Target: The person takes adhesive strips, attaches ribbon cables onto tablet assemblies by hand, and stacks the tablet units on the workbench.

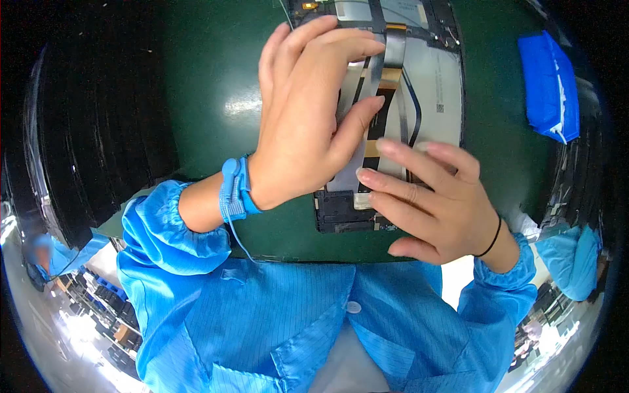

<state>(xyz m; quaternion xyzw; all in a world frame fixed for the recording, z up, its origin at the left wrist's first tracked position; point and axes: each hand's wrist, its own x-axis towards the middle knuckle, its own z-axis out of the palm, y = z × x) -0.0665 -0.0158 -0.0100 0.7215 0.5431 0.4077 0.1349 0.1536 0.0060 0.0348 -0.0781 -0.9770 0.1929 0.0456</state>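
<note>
An opened flat electronic device lies on the green work surface, with ribbon cables and thin black wires along its middle. My left hand rests over its left side, fingers apart, the index fingertip and thumb near a grey and black ribbon cable. Over the lower right part of the device is my right hand, its fingers spread and their tips near the lower end of the cable. Neither hand visibly holds anything. A blue wrist strap with a cord circles my left wrist.
A blue object lies on the green surface at the right. Stacked black items stand at the far left. People in blue clothing are partly visible beyond both sides.
</note>
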